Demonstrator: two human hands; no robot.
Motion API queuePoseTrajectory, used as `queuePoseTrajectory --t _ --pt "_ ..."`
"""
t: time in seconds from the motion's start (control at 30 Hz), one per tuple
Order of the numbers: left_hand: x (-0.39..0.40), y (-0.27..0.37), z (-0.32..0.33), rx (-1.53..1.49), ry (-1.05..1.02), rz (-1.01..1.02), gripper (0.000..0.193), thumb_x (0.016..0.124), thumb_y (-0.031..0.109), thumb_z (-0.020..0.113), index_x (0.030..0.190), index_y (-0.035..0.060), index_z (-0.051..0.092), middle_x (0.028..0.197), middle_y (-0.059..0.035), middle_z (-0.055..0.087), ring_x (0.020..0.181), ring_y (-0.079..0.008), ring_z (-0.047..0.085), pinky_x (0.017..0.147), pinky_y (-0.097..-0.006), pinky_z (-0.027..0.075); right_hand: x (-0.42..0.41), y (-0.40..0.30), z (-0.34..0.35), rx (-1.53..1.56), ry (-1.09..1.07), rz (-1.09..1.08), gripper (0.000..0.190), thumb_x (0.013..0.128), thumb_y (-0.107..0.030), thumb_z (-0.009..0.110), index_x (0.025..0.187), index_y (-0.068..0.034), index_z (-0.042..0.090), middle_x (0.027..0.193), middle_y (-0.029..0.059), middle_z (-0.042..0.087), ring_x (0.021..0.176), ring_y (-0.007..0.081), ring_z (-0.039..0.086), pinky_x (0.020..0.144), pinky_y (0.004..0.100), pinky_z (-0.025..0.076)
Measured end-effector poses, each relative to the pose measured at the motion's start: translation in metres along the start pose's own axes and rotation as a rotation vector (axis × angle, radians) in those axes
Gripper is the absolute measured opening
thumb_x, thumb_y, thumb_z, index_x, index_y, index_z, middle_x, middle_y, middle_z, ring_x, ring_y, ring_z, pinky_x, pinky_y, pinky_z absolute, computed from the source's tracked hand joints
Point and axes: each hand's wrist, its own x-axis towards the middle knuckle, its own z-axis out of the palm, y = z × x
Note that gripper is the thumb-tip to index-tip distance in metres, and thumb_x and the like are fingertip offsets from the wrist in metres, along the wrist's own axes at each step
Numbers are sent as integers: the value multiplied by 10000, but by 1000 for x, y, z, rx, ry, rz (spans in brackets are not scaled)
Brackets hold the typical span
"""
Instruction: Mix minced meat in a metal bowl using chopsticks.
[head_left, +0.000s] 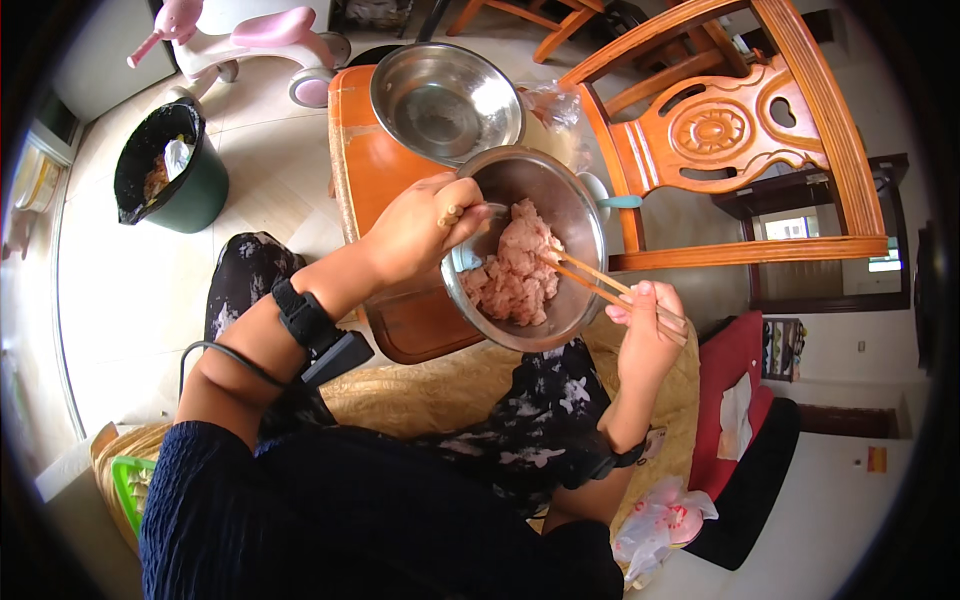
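A steel mixing bowl (583, 300) stands in front of me at the orange-brown wooden stool or small table, with a mound of pale pink minced meat (519, 262) in it. My right hand (651, 322) grips a pair of wooden chopsticks (592, 274) from the bowl's right side, their tips in the meat. Over the left part of the rim, my left hand (431, 221) is closed in a fist. The ends of two wooden sticks (450, 215) poke out of it; their other ends are hidden. Whether this fist touches the rim, I cannot tell.
A wide steel basin (442, 112) sits behind the bowl on the wooden top (360, 157). Right of it are a clear plastic bag (555, 105), a turquoise handle (619, 202) and a carved wooden chair (712, 131). A lined bin (191, 187) stands at left, below a pink ride-on toy (262, 37).
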Motion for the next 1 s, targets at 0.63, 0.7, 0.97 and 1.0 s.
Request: queuePoseTrajectory --t 0.63,0.7,0.97,1.0 --pt "7 -2 4 -184 -144 101 345 863 276 551 682 -11 486 678 -136 469 650 -295 473 602 -374 391 39 20 24 436 16 482 285 933 -270 436 780 -31 462 567 94 519 417 162 516 389 287 456" --pt "4 -1 4 -221 -131 86 373 868 294 538 665 -14 482 664 -145 452 655 -307 463 606 -381 383 36 12 19 423 98 381 288 935 -267 434 783 -24 462 574 105 513 413 172 508 396 299 460" --pt "3 -1 -5 -236 -168 116 419 887 317 482 640 -22 468 640 -134 434 638 -289 449 589 -370 376 24 2 21 498 -128 -44 272 950 -232 403 804 -17 483 632 63 506 484 130 517 449 277 482" --pt "2 0 -7 -215 -173 110 340 868 275 521 671 -3 530 628 -131 467 647 -294 463 597 -375 389 21 0 34 478 -176 -57 223 942 -182 430 804 -19 495 630 43 522 516 105 524 473 257 477"
